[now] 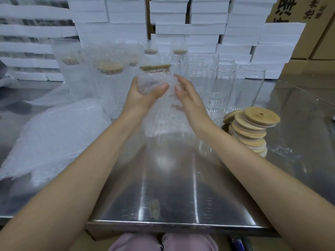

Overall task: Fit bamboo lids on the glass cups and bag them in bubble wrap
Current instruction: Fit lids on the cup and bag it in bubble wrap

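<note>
A glass cup (154, 79) with a bamboo lid (155, 67) on top is held above the steel table (172, 187), partly inside a bubble wrap bag (163, 116) that hangs below it. My left hand (143, 91) grips the cup through the bag, thumb across its front. My right hand (186, 95) holds the bag's right side with curled fingers. Loose bamboo lids (252, 127) are stacked at the right. Several bare glass cups (221, 82) stand behind.
Several bagged, lidded cups (108, 77) stand at the back left. A pile of flat bubble wrap bags (54, 136) lies on the left. White foam boxes (199, 29) are stacked along the back, with cardboard cartons (308, 11) at the right.
</note>
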### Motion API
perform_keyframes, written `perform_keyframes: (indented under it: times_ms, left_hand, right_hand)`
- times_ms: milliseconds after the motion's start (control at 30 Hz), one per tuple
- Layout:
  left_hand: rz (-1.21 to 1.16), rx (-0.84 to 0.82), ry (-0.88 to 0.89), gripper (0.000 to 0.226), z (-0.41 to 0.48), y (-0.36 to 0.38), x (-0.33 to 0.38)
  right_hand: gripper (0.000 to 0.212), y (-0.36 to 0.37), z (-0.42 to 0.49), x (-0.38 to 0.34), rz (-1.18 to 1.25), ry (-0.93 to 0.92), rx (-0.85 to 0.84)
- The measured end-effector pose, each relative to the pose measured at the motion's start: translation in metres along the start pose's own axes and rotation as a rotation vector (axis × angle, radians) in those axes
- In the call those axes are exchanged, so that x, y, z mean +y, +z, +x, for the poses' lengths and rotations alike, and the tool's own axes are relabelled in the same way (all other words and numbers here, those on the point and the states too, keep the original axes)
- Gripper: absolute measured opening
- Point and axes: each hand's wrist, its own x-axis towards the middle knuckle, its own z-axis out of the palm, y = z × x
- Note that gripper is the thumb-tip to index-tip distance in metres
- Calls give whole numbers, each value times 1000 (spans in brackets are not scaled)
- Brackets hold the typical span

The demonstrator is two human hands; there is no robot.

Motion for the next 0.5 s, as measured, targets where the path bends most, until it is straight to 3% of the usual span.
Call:
perform_keyframes:
  times_ms: [100,233,367,500]
  left_hand:
    - [80,4,99,65,5,-11,4]
    - [213,-71,207,78,4,-12,3]
    - [241,-70,226,92,0,-8,1]
    - [301,-81,233,98,0,-5,-2]
  right_hand:
    - [21,-1,0,0,-78,-82,29]
    - [37,-3,-1,-2,-249,-223,125]
    - [15,-15,3,-6,-468,-432,211]
    - [11,-20,0,-12,-551,-604,302]
